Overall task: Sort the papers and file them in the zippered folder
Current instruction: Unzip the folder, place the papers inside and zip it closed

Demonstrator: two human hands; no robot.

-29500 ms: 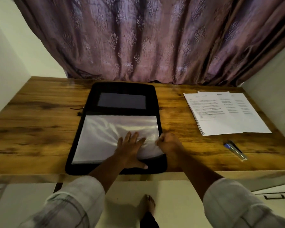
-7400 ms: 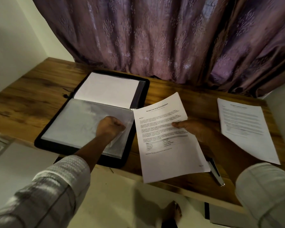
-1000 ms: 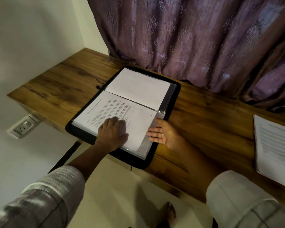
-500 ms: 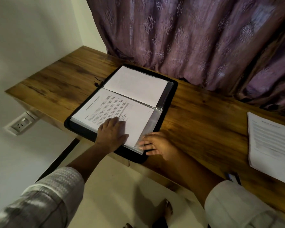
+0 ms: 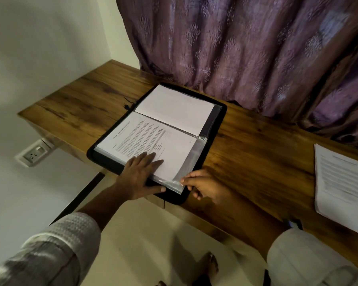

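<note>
The black zippered folder lies open on the wooden desk. A printed sheet sits inside a clear plastic sleeve on the near half. A blank white sheet fills the far half. My left hand lies flat on the sleeve's near edge, fingers straight, pressing the printed sheet down. My right hand pinches the sleeve's near right corner between thumb and fingertips. A stack of printed papers lies apart at the desk's right side.
A purple patterned curtain hangs behind the desk. A wall socket sits under the desk's left end. A pen tip shows near my right sleeve. My bare foot is on the floor below.
My right hand slid from the sleeve's right edge down to its near right corner and now pinches it. My left hand stayed flat on the page. The camera shifted slightly.
</note>
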